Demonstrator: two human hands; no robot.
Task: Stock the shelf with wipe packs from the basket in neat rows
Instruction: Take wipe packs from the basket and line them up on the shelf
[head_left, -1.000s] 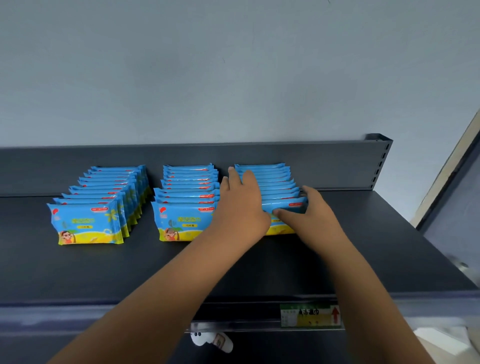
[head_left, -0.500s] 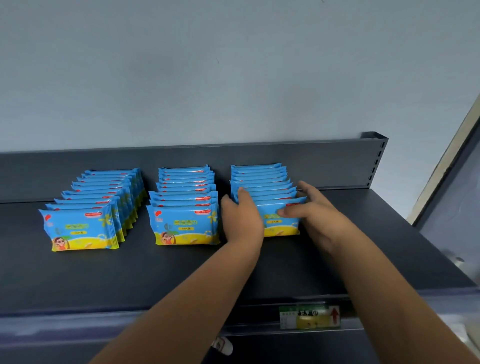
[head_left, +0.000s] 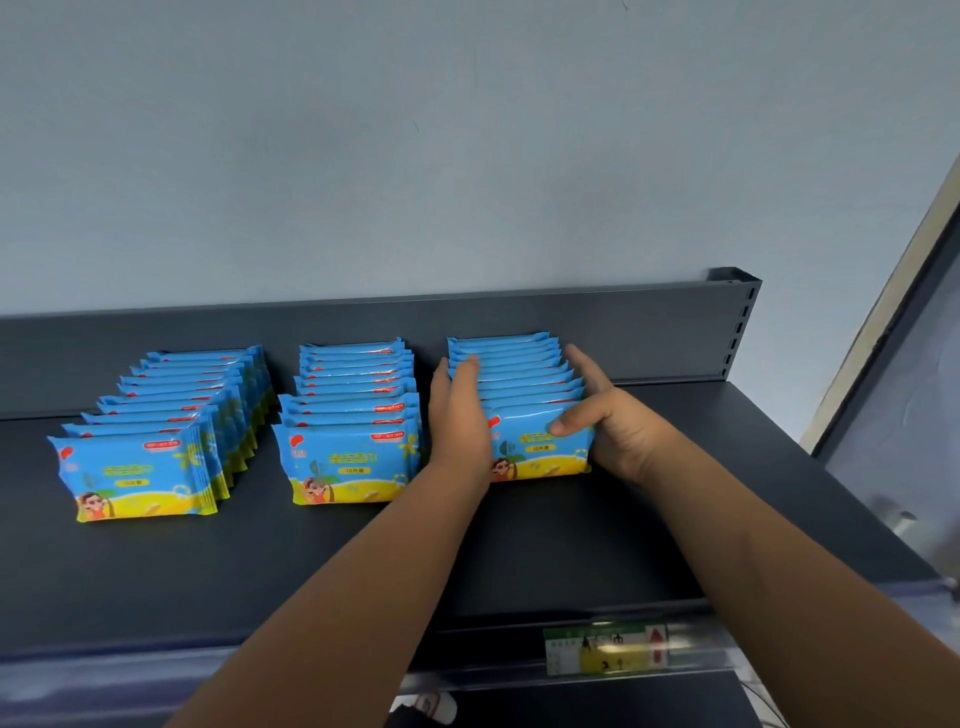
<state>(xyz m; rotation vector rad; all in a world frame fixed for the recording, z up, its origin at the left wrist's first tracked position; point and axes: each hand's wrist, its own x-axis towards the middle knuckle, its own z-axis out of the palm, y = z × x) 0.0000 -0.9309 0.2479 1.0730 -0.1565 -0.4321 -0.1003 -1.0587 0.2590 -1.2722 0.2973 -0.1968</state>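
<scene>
On my feed the left hand (head_left: 457, 415) has its grip spread flat, straight fingers pressed against the left side of the right-hand row of blue-and-yellow plastic wipe packs (head_left: 519, 384). The right hand (head_left: 613, 421), grip also spread, lies along that row's right side, thumb across the front pack's face. The row stands upright on the dark grey metal shelf (head_left: 519, 545).

The dark shelf (head_left: 519, 561) bears three side-by-side rows of blue wipe packs (head_left: 348, 462) standing on edge.
</scene>
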